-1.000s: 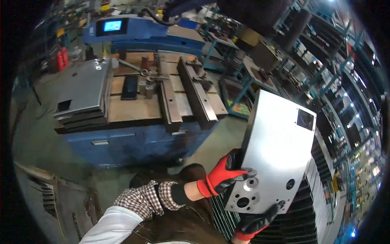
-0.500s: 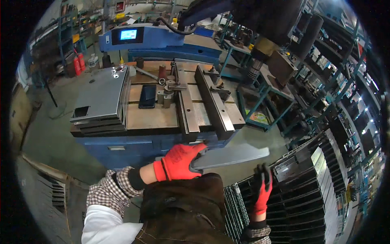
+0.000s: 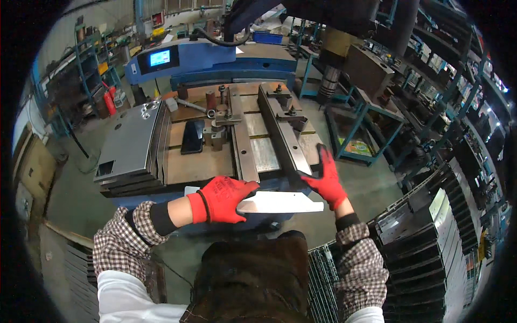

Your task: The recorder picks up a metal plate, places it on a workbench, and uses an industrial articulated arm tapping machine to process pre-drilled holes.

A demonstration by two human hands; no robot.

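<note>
My left hand (image 3: 219,199), in a red glove with dark fingertips, is closed round a flat, shiny metal panel (image 3: 283,202). The panel lies nearly level in front of the machine table's (image 3: 188,171) near edge, and part of it is hidden behind that hand. My right hand (image 3: 327,182), gloved alike, is raised just above the panel's right end with its fingers spread. Nothing is in that hand, and it appears apart from the panel. Beyond both hands, two long steel rails (image 3: 247,156) run away from me along the table, with clamp blocks (image 3: 291,119) on the right one.
A stack of grey metal panels (image 3: 132,140) stands on the table's left side, beside a black phone (image 3: 192,138). The machine's spindle (image 3: 329,81) hangs at the back right. A rack of upright dark sheets (image 3: 414,253) flanks me on the right.
My right hand has come up from the rack side to the panel's right end. My left hand has raised the panel slightly and drawn it leftward toward the table edge.
</note>
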